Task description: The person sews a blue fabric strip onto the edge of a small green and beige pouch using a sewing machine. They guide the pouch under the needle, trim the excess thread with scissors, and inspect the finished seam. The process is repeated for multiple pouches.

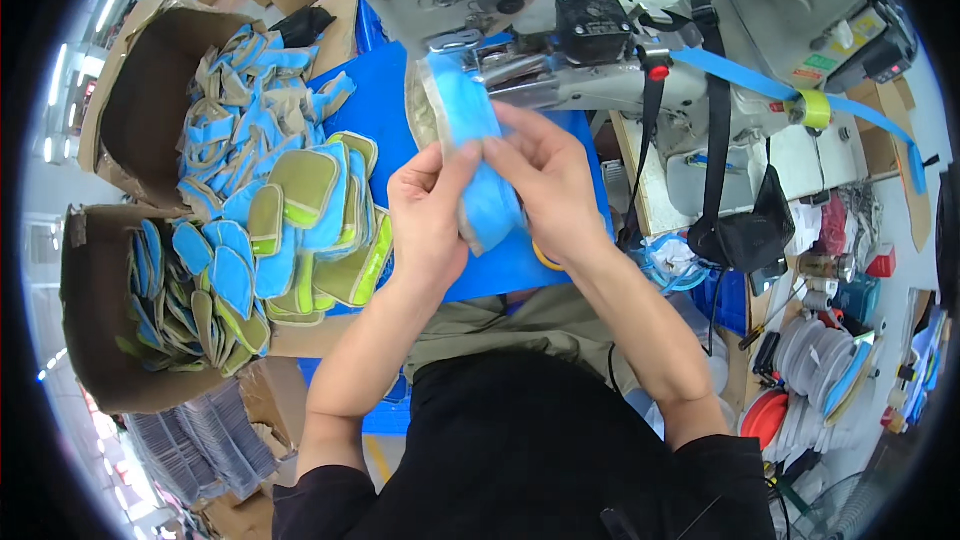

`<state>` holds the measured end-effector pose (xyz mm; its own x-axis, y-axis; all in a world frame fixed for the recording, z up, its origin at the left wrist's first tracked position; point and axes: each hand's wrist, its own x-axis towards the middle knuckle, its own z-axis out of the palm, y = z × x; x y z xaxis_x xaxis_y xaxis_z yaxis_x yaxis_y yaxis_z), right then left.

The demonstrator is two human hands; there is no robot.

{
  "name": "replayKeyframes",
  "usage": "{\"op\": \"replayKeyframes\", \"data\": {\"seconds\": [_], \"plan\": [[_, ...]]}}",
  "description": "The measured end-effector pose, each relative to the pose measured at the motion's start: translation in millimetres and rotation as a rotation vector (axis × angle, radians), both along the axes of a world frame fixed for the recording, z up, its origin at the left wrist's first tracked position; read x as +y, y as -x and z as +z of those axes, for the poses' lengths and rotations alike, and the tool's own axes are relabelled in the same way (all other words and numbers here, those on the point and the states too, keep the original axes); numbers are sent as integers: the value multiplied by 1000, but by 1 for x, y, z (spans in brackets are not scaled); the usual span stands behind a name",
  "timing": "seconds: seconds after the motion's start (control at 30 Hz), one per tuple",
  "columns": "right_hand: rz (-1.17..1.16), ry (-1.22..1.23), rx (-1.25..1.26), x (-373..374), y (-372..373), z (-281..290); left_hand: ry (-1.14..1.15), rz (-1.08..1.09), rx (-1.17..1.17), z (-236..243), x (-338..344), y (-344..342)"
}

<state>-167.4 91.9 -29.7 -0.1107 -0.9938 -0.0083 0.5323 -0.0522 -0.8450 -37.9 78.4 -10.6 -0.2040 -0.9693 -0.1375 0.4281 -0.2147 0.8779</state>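
Note:
A blue fabric piece with a pale, beige edging [470, 115] is stretched between my two hands in front of a sewing machine [530, 0]. My left hand [432, 202] pinches its left edge, thumb on top. From the other side my right hand [548, 178] grips it, with the thumb and fingers closed near its middle. Motion blurs the piece slightly, and its underside is hidden. Beneath both hands lies a blue work surface [395, 90].
Left of my arms, stacked blue, olive and yellow-green padded pieces [305, 190] pile up. Behind them stand a cardboard box [130, 90] of blue-beige scraps and a second box [90, 310]. Blue tape [740, 75] runs to the machine from the right; a black strap [716, 130] hangs nearby.

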Motion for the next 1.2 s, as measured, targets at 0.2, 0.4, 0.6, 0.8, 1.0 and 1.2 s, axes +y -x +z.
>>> {"op": "replayKeyframes", "data": {"seconds": [0.2,0.4,0.6,0.8,1.0,1.2], "plan": [[31,22,-55,2,-1,-11,-14,54,-37,7,5,5],[25,12,-121,-10,-3,-10,1,27,-32,2,-9,4],[-8,47,-148,-13,-6,-7,47,46,-78,0,-11,3],[-29,63,-87,-14,-6,-10,56,38,-113,2,-17,1],[-157,64,40,-19,-11,-10,62,35,-143,9,-36,-2],[-252,143,289,-3,1,-9,65,-22,-95,6,-45,-1]]}}
